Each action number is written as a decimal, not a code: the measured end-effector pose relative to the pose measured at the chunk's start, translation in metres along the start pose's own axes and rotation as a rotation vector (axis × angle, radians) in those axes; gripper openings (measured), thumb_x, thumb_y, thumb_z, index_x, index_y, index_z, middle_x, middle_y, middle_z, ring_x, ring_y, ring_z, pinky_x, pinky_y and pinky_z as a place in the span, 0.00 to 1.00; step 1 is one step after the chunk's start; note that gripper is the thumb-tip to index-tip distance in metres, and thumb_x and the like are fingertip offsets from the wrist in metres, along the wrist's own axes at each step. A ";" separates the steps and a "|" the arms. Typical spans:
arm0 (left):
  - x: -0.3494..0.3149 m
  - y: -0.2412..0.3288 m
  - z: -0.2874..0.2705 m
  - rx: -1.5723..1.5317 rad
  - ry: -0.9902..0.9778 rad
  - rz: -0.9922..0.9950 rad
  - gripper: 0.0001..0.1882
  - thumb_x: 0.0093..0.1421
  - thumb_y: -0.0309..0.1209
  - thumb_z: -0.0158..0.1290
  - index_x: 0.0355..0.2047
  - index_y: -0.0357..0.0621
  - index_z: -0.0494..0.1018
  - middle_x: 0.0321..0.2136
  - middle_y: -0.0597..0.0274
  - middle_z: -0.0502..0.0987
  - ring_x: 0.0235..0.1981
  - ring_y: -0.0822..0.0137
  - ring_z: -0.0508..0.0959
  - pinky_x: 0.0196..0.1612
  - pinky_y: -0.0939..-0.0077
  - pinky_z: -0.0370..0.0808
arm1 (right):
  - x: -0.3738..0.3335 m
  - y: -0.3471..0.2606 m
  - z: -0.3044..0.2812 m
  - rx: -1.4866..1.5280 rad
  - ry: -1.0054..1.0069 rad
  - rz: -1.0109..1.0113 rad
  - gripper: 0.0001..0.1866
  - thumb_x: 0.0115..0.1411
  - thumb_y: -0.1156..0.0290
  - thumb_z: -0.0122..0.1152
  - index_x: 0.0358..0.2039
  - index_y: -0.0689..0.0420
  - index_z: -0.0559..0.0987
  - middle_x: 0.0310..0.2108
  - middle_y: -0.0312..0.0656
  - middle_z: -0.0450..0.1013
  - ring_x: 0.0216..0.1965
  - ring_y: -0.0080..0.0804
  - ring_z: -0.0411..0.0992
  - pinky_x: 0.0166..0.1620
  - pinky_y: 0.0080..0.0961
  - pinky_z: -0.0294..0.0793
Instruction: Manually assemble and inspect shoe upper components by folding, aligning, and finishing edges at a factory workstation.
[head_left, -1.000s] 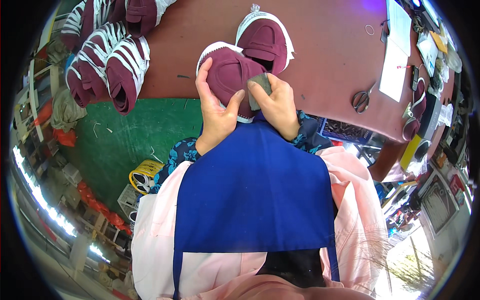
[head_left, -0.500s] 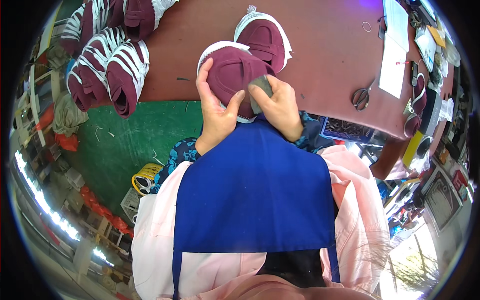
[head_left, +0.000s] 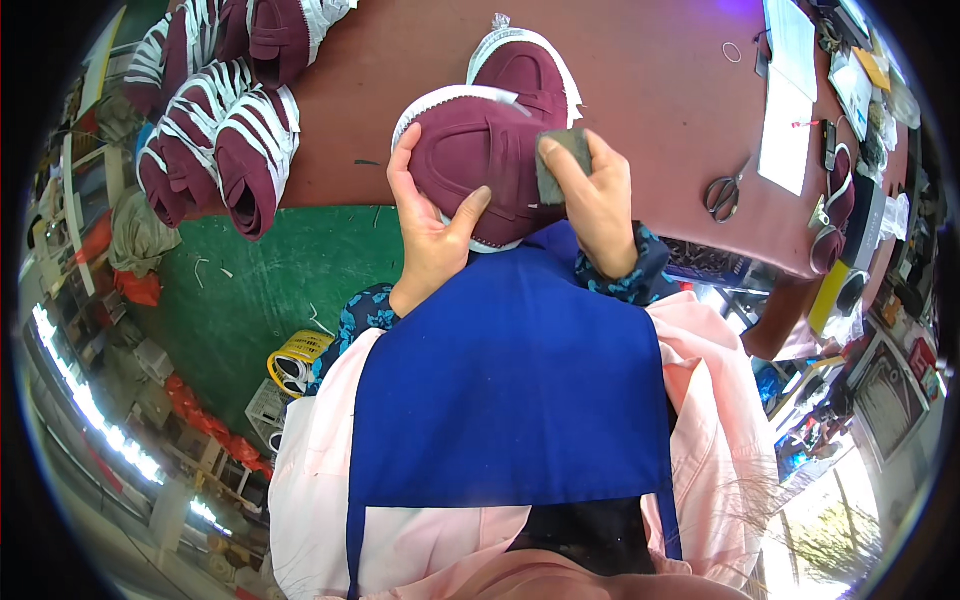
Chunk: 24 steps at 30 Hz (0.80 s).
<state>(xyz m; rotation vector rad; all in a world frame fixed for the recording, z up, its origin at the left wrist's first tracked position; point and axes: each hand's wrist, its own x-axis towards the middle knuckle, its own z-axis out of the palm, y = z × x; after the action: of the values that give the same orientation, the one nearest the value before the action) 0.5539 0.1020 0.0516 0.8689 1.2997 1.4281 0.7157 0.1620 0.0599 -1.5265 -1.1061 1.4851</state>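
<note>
A burgundy loafer (head_left: pixel 455 155) with a white edge strip is tilted in front of me, its toe to the left. My left hand (head_left: pixel 435 220) grips it round the toe, thumb on the upper and fingers along the far edge. Pinched in my right hand (head_left: pixel 603 195) is a grey-green rubbing block (head_left: pixel 562 165), at the right part of the loafer's upper. Whether the block presses on the upper or hovers just over it, I cannot tell. A second burgundy loafer (head_left: pixel 520 75) lies just beyond, partly covered by the first.
Several burgundy shoes with white strips (head_left: pixel 215 130) stand at the far left of the brown table (head_left: pixel 650 100). At the right lie scissors (head_left: pixel 722 197), white papers (head_left: pixel 787 130) and a shoe (head_left: pixel 835 215). A blue crate (head_left: pixel 700 262) sits below the table edge.
My right hand has moved right with the block, from the middle of the upper toward its right part. The loafer has turned slightly, showing more of its upper; my left hand keeps its grip.
</note>
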 end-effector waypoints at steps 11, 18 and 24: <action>-0.003 -0.006 0.000 0.033 0.004 0.017 0.45 0.55 0.12 0.58 0.69 0.41 0.46 0.64 0.50 0.55 0.65 0.61 0.62 0.68 0.65 0.62 | -0.020 0.005 0.006 -0.255 -0.247 -0.062 0.16 0.59 0.63 0.64 0.26 0.65 0.75 0.19 0.53 0.72 0.20 0.41 0.71 0.28 0.35 0.72; -0.003 -0.009 0.000 0.091 -0.005 0.001 0.44 0.55 0.12 0.57 0.68 0.42 0.48 0.63 0.51 0.56 0.64 0.62 0.63 0.68 0.67 0.61 | -0.020 0.010 0.024 -0.255 -0.103 -0.059 0.16 0.59 0.64 0.61 0.26 0.66 0.75 0.20 0.57 0.72 0.21 0.50 0.74 0.29 0.39 0.72; -0.005 -0.009 0.000 0.179 0.016 0.058 0.44 0.55 0.13 0.58 0.68 0.42 0.48 0.63 0.53 0.57 0.63 0.63 0.63 0.67 0.67 0.61 | -0.024 0.010 0.012 -0.304 -0.260 -0.010 0.16 0.59 0.63 0.61 0.26 0.67 0.75 0.19 0.56 0.72 0.21 0.47 0.74 0.29 0.38 0.72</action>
<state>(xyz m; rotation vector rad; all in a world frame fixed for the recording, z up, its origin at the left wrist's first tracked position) 0.5570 0.0969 0.0435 1.0222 1.4410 1.3807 0.7050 0.1356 0.0588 -1.5519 -1.5481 1.5975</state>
